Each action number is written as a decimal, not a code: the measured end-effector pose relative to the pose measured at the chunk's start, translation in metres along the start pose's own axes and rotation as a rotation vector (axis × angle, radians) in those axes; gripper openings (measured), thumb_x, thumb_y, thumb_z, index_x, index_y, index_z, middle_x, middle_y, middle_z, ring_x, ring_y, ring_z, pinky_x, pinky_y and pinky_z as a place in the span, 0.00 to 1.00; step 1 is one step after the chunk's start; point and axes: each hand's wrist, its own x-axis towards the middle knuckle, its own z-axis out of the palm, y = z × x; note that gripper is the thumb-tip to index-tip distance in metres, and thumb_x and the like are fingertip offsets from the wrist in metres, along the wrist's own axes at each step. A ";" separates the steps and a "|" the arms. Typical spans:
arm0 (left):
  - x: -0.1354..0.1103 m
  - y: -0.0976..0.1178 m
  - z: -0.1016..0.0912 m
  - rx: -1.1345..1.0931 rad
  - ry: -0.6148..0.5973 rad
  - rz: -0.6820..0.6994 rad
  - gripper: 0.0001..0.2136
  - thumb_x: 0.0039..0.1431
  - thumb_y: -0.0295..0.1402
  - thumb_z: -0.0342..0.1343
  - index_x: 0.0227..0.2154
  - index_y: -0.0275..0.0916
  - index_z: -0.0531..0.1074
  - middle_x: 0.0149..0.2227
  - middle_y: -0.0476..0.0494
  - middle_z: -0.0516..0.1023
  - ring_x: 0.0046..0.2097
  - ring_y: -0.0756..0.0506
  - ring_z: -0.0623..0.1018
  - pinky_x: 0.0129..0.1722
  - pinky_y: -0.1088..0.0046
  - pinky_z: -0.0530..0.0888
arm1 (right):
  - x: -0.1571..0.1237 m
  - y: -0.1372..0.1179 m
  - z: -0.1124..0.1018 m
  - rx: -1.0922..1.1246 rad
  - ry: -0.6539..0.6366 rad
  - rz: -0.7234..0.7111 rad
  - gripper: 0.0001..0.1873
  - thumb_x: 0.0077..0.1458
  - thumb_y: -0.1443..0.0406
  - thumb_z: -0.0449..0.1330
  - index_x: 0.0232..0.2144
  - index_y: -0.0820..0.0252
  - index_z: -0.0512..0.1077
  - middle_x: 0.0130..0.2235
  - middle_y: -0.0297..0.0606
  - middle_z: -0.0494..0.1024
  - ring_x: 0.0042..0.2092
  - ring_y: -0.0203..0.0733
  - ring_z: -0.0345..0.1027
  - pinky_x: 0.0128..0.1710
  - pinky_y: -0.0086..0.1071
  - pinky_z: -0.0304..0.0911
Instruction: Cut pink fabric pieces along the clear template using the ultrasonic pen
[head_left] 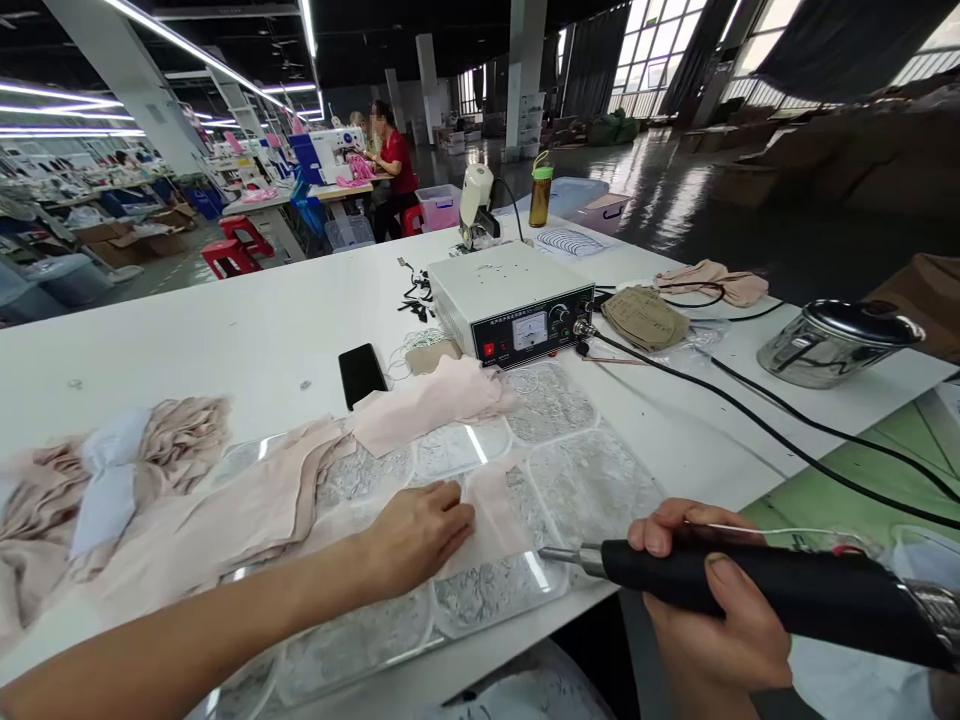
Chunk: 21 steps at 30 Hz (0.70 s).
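Observation:
My right hand (712, 600) is wrapped around the thick black handle of an ultrasonic cutter (675, 575). Its metal tip points left and sits at the edge of a thin pale pink fabric strip (495, 515). My left hand (420, 535), fingers curled together, presses that strip down on a clear board (592, 480) with grey, rounded-rectangle panels. A folded stack of pink fabric (247, 500) lies beyond my left forearm. Another pink fabric piece (435, 400) rests along the board's far edge. What lies beneath my left palm is hidden.
Behind the board stands a beige control box (517, 300) with a dial; its black cable (720, 400) runs right. Nearby are a phone (361, 375), a metal pot (817, 345), a bottle (540, 195) and tied fabric bundles (187, 440). A person in red (395, 155) sits at a sewing machine.

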 end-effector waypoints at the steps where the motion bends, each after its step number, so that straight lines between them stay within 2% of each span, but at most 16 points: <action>1: 0.004 0.001 0.000 0.002 0.005 0.042 0.12 0.69 0.30 0.42 0.40 0.36 0.71 0.37 0.41 0.72 0.35 0.46 0.73 0.35 0.70 0.72 | -0.001 0.001 -0.001 0.004 0.016 -0.004 0.09 0.44 0.63 0.57 0.30 0.58 0.72 0.28 0.34 0.73 0.22 0.34 0.62 0.23 0.34 0.63; 3: 0.017 0.001 -0.001 -0.034 -0.001 0.138 0.12 0.69 0.27 0.42 0.46 0.37 0.70 0.43 0.37 0.72 0.39 0.43 0.74 0.39 0.66 0.73 | -0.002 0.003 -0.001 0.010 0.046 -0.009 0.08 0.44 0.63 0.56 0.30 0.58 0.72 0.28 0.34 0.72 0.23 0.34 0.62 0.23 0.34 0.63; 5: 0.032 0.001 -0.001 -0.104 -0.033 0.207 0.12 0.68 0.26 0.45 0.49 0.38 0.70 0.47 0.38 0.71 0.41 0.44 0.74 0.40 0.66 0.74 | -0.003 0.004 -0.001 0.015 0.068 -0.011 0.08 0.44 0.63 0.56 0.30 0.59 0.72 0.29 0.34 0.72 0.23 0.34 0.62 0.23 0.34 0.63; 7: 0.046 0.000 -0.001 -0.167 -0.071 0.230 0.09 0.65 0.27 0.51 0.45 0.38 0.71 0.48 0.40 0.70 0.38 0.47 0.75 0.39 0.71 0.74 | -0.004 0.005 0.000 0.016 0.081 -0.017 0.08 0.45 0.64 0.57 0.30 0.59 0.72 0.29 0.34 0.72 0.23 0.34 0.63 0.24 0.34 0.63; 10: 0.059 -0.002 -0.001 -0.253 -0.106 0.240 0.03 0.61 0.25 0.56 0.37 0.37 0.72 0.44 0.44 0.71 0.35 0.50 0.75 0.37 0.76 0.74 | -0.006 0.005 -0.001 0.023 0.093 -0.033 0.08 0.44 0.63 0.57 0.30 0.59 0.72 0.29 0.34 0.72 0.23 0.34 0.63 0.23 0.34 0.63; 13: 0.063 -0.005 -0.002 -0.344 -0.114 0.234 0.04 0.61 0.22 0.56 0.33 0.36 0.71 0.39 0.46 0.71 0.35 0.51 0.75 0.38 0.78 0.74 | -0.007 0.005 -0.001 0.033 0.100 -0.041 0.08 0.45 0.63 0.58 0.30 0.58 0.72 0.28 0.34 0.72 0.23 0.34 0.63 0.23 0.34 0.63; 21: 0.061 -0.010 -0.001 -0.484 -0.077 0.243 0.04 0.61 0.22 0.55 0.33 0.35 0.72 0.38 0.45 0.71 0.37 0.51 0.75 0.39 0.78 0.74 | -0.010 0.009 0.003 0.058 0.124 -0.045 0.09 0.46 0.62 0.57 0.31 0.57 0.72 0.28 0.33 0.71 0.23 0.34 0.62 0.24 0.33 0.62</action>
